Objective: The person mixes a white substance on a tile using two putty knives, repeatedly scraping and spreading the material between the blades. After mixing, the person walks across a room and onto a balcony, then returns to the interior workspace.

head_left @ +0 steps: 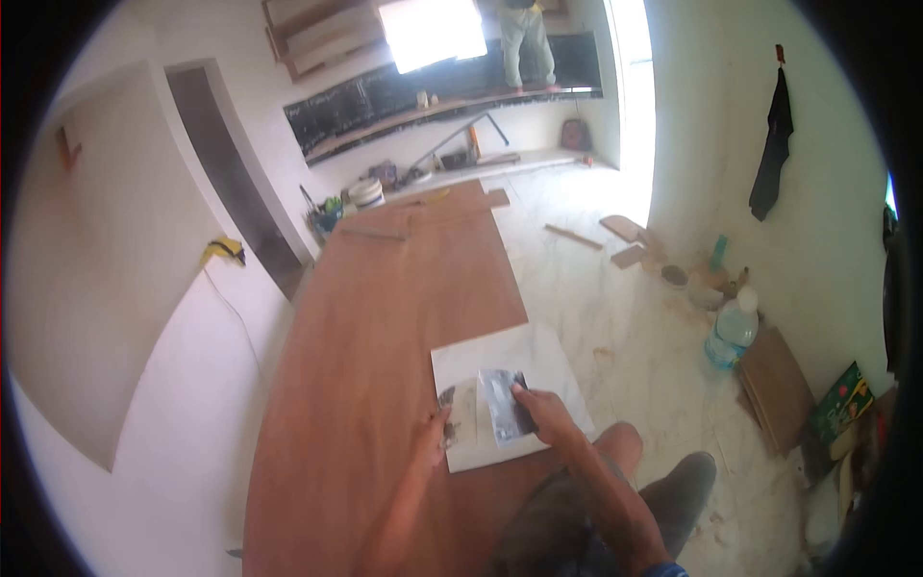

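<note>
A flat grey scraper blade [504,404] lies against a square white board [510,389], which rests on the near end of a long reddish-brown wooden sheet [385,327] laid on the floor. The right hand [540,412] is closed over the blade's near edge, fingers curled on top — a grip that looks meant to press it flat to the surface. The left hand [437,428] sits on the board's left edge, fingers partly bent and smeared grey, apparently steadying it; whether it holds anything I cannot tell. One blade, one board, one sheet. Further out, one clear plastic water bottle [733,332] stands by the wall, and one other person [527,43] stands on a dark ledge [404,96] far off.
</note>
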Demonstrator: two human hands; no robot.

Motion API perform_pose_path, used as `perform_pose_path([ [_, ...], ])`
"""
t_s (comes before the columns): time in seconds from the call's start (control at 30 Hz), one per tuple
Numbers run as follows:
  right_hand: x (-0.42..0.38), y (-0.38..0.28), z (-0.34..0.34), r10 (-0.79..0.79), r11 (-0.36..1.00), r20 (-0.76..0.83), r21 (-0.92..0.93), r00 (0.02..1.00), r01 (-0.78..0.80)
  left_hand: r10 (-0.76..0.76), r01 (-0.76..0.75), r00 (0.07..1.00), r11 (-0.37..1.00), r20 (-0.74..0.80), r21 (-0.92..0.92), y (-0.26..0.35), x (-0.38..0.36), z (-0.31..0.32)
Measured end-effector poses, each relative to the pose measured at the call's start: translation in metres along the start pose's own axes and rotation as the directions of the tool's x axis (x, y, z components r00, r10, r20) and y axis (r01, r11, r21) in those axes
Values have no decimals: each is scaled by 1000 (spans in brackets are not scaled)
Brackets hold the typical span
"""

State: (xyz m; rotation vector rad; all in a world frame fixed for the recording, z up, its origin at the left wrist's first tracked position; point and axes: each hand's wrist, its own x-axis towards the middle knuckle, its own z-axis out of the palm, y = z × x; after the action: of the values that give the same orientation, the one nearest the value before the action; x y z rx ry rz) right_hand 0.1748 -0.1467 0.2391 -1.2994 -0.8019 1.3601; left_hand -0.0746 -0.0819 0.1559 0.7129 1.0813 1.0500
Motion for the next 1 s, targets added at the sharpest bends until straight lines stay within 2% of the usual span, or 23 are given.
perform_pose_path([
  [0.03,0,2,-3,-72,989,18,-131,997,73,-32,33,999,999,-38,19,-5,-2,2],
  [0.1,9,8,3,112,993,-47,-35,993,-113,-39,39,999,999,-29,6,2,-12,11],
  [0.13,27,31,-4,154,986,37,65,987,-156,-21,22,998,1000,-61,10,13,-27,23],
  [0.17,23,30,-5,132,987,72,86,989,-138,-37,38,998,999,-59,22,19,-30,25],
  [0.2,3,20,2,-9,994,45,105,999,5,-46,48,997,998,-61,29,27,-36,33],
  [0.27,-6,11,8,-30,975,33,222,999,22,-33,33,999,999,-9,27,30,-35,38],
  [0.3,2,12,8,90,940,62,324,994,-106,-10,9,999,1000,40,15,29,-31,35],
  [0.5,10,19,2,124,931,86,335,988,-146,-42,44,995,999,87,-16,35,-34,42],
  [0.6,11,21,1,135,935,97,318,986,-159,-56,55,998,998,31,42,41,-40,50],
  [0.67,11,21,0,131,930,124,328,984,-165,-53,52,996,998,64,29,40,-36,52],
  [0.8,16,27,-1,171,949,119,246,978,-196,-58,54,995,997,84,54,41,-24,57],
  [0.87,19,32,-3,215,953,114,191,970,-234,-48,46,998,997,29,61,45,-5,47],
  [0.97,15,40,-15,266,961,52,-89,963,-260,9,-7,1000,997,-28,82,62,-7,45],
  [1.0,15,45,-23,216,970,34,-125,976,-210,38,-35,998,995,-40,91,64,-11,45],
])
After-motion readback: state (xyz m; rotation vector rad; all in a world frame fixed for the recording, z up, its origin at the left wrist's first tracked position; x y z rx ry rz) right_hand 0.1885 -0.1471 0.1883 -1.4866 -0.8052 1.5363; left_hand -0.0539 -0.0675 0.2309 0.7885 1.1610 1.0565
